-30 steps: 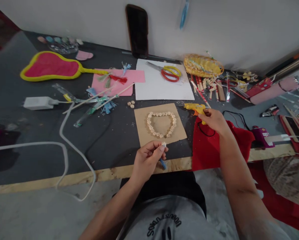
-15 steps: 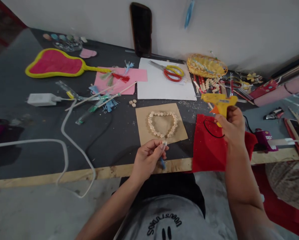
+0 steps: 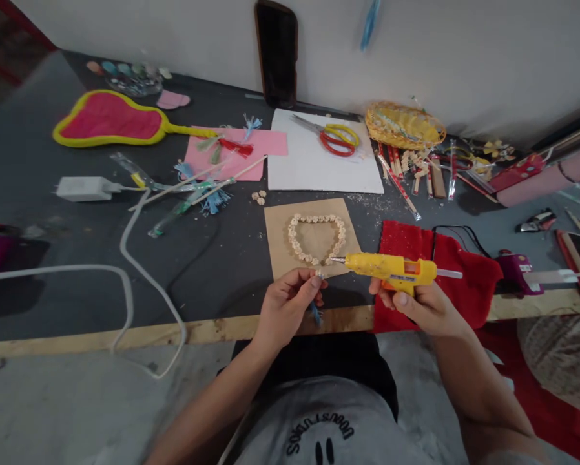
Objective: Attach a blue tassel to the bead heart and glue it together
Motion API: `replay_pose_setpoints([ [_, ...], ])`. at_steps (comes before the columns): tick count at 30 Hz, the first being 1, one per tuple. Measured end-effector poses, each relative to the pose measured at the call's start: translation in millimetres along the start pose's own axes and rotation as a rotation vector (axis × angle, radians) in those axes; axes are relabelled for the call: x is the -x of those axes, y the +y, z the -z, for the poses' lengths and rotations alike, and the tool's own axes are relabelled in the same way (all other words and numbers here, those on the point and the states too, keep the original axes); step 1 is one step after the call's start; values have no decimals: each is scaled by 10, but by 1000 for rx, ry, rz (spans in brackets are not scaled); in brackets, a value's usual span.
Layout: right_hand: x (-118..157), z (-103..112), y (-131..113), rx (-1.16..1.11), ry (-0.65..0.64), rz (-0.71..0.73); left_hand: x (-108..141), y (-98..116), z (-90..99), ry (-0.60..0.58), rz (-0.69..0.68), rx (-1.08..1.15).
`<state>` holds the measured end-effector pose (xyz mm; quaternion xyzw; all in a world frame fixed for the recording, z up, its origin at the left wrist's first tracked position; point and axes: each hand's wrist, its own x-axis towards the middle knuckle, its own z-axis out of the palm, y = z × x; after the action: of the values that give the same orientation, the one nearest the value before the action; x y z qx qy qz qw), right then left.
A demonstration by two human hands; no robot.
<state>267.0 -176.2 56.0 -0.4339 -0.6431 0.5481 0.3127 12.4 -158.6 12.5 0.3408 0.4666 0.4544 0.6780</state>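
Note:
My right hand is closed round the handle of a yellow hot glue gun, its metal nozzle pointing left and a clear glue stick poking from its back. Between thumb and fingers of my left hand is a small cream flower piece, just left of and below the nozzle. A blue tassel hangs below those fingers; I cannot tell whether it joins the piece. Ahead lies a heart-shaped ring of cream flower pieces on a brown card.
A red cloth lies under and beyond my right hand. Scissors rest on a white board, with a wicker basket to their right. Loose flower pieces sit left of the card. A white cable crosses the left side.
My right hand has brought the glue gun left and down from above the red cloth, so its nozzle is now close to the flower piece. My left hand has stayed nearly still.

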Motion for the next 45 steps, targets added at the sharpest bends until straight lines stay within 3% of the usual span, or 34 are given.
replay_pose_setpoints([
  [14, -59, -77, -147, 101, -103, 59, -16, -60, 33, -20, -36, -10],
  [20, -59, -95, -153, 56, -112, 18, -3, -54, 16, -15, -21, 27],
  [29, -33, -69, -150, 193, -113, 24, 2, -66, 26, -21, -46, -1],
  [45, -29, -59, -163, 306, -130, 109, 20, -45, 15, -5, -57, -85],
])
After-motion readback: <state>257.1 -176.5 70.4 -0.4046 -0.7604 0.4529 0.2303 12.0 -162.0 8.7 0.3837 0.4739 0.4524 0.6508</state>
